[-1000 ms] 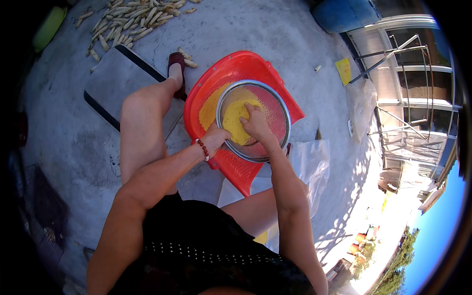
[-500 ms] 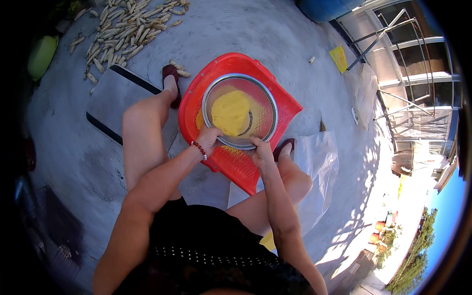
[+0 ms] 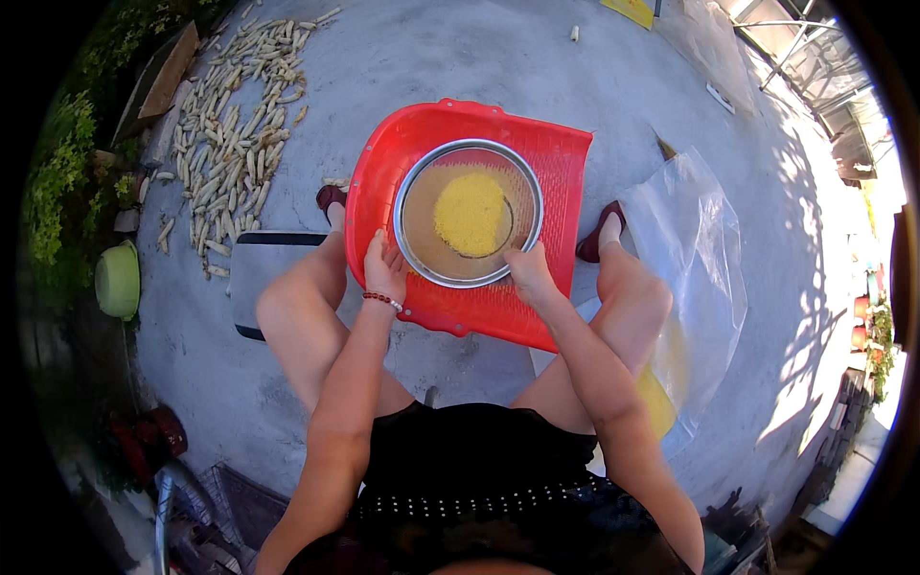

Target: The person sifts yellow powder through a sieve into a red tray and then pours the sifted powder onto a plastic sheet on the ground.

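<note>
A round metal-rimmed sieve (image 3: 409, 259) with a mound of yellow meal (image 3: 470, 213) in it is held over a red plastic scoop-shaped basket (image 3: 563, 192). My right hand (image 3: 532, 273) grips the sieve's near right rim, thumb on top. Against the sieve's left side stands my left hand (image 3: 385, 270), fingers stretched and apart, a beaded bracelet on its wrist. Whether its fingers touch the rim I cannot tell. Fine yellow meal lies in the basket around and below the sieve, which hides part of it.
Bare corn cobs (image 3: 230, 144) lie heaped at the far left, near a green basin (image 3: 118, 280). A grey board with black edges (image 3: 278, 273) lies beside my left leg. Clear plastic sheeting (image 3: 704, 240) spreads by my right leg, with a yellow piece (image 3: 655, 401) at its near end.
My left hand has let go of the near rim and moved to the sieve's left side, fingers opened. My right hand keeps its grip, further right. The meal has shifted, and the whole view has turned.
</note>
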The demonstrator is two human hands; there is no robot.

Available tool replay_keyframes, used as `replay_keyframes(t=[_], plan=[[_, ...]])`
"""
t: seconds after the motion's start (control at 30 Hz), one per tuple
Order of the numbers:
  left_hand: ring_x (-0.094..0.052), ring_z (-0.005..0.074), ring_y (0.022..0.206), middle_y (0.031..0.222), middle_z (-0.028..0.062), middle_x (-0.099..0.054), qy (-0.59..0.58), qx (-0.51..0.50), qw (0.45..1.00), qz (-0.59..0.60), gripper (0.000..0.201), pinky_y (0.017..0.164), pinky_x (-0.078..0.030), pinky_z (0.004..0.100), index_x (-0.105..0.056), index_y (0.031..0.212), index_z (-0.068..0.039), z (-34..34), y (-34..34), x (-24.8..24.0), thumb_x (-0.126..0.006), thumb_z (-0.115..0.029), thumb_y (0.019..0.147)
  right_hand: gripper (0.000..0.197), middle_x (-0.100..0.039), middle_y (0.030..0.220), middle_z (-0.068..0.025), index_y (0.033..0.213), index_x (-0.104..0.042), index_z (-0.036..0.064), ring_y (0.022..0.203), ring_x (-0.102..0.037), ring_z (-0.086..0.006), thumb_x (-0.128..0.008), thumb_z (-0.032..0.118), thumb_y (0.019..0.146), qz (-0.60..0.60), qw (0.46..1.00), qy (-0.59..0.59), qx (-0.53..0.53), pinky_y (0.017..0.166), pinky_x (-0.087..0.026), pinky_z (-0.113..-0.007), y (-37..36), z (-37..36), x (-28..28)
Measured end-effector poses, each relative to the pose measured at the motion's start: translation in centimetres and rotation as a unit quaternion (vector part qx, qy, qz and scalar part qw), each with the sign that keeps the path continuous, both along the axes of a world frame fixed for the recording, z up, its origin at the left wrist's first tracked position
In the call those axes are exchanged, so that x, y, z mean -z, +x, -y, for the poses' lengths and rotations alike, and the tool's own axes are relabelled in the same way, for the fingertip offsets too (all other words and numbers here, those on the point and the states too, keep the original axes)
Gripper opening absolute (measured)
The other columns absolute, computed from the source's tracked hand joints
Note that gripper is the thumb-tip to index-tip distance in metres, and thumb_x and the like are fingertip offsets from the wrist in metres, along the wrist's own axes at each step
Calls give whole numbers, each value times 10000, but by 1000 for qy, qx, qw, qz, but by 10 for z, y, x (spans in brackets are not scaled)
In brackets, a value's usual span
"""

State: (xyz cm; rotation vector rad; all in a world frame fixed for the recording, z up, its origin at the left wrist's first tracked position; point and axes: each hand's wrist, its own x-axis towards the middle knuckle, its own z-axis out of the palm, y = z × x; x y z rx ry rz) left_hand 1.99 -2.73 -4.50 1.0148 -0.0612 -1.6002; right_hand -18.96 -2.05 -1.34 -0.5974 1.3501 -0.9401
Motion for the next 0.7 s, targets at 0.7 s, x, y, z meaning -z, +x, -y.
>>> replay_keyframes(t=[0.7], plan=[[-393,256,1144,1234,153,-427,95,40,990,101,553,978,-290,355,-414,1191,24,2,7,-3,-462,-399,839,270,-598,801,-181,1009,-497,-62,575,-621,-259,-410,-51,754,-2,1000,30,-2,401,-524,-373,-16,14,0]])
